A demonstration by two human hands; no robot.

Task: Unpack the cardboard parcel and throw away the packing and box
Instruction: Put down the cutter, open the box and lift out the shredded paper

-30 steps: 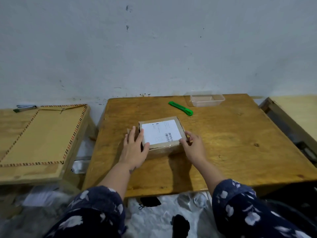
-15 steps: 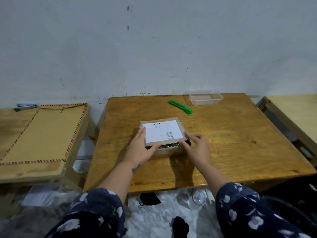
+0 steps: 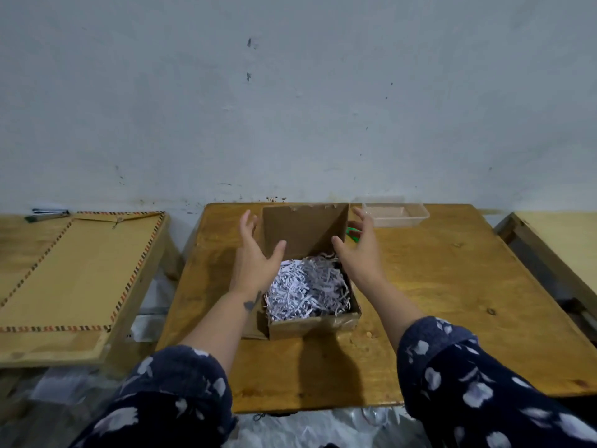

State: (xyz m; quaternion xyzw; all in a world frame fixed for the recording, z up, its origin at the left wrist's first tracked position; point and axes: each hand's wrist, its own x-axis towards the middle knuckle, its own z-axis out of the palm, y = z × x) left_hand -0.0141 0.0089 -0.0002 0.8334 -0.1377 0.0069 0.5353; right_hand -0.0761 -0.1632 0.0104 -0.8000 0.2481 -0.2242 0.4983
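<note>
Head cam: box [image 3: 311, 324] lid up, shredded paper [image 3: 307, 292] inside; L hand [image 3: 255, 257] & R hand [image 3: 360, 253] released, fingers spread.

A brown cardboard parcel box [image 3: 310, 324] stands open on a wooden table [image 3: 452, 286], its lid flap [image 3: 303, 231] raised upright. Left hand [image 3: 255, 260] and right hand [image 3: 358, 257], fingers spread, flank the flap above shredded white paper packing [image 3: 307, 292].

We see the cardboard box [image 3: 315, 323] mid-table [image 3: 452, 286], shredded paper [image 3: 307, 292] inside, lid [image 3: 303, 231] upright behind; plastic container [image 3: 395, 215] at the far edge, right of the lid.
</note>
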